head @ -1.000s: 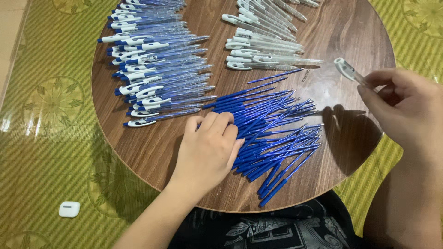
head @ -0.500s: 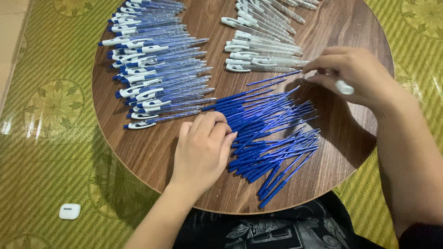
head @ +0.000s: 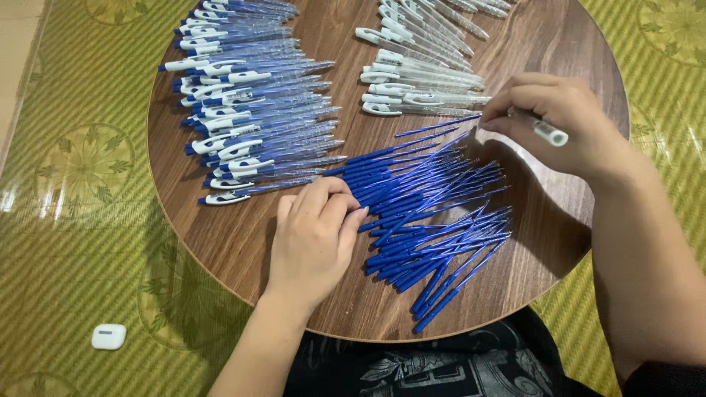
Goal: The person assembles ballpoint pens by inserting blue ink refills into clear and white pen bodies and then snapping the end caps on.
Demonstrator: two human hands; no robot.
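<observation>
A round wooden table [head: 243, 242] with a dark brown grain carries 3 groups of pen parts. The left hand [head: 315, 239] lies palm down near the table's near edge, its fingers loosely curled together, and the fingertips [head: 351, 213] touch the left end of a heap of blue refills [head: 430, 213]. Whether those fingers pinch one refill cannot be told. The refills are thin, straight, solid blue sticks, many of them, lying mostly side by side with their length running from left to right and slanting a little toward the far edge; some at the near side of the heap cross each other and point toward the near edge. The heap fills the middle of the table and reaches close to its near right edge.

The right hand [head: 555, 121] hovers at the right edge of the table, just past the far tips of the refills. Its fingers are closed in a pinch on a clear pen barrel [head: 540, 129] with a white end that sticks out to the right of the knuckles.

Along the left edge lies a long row of assembled pens [head: 243, 110], clear with blue and white clips, stacked neatly parallel. At the far edge sits a smaller row of empty barrels [head: 419, 81], clear with white clips. On the green patterned floor mat [head: 81, 191] beside the table's near left edge rests a small white case [head: 109, 336].
</observation>
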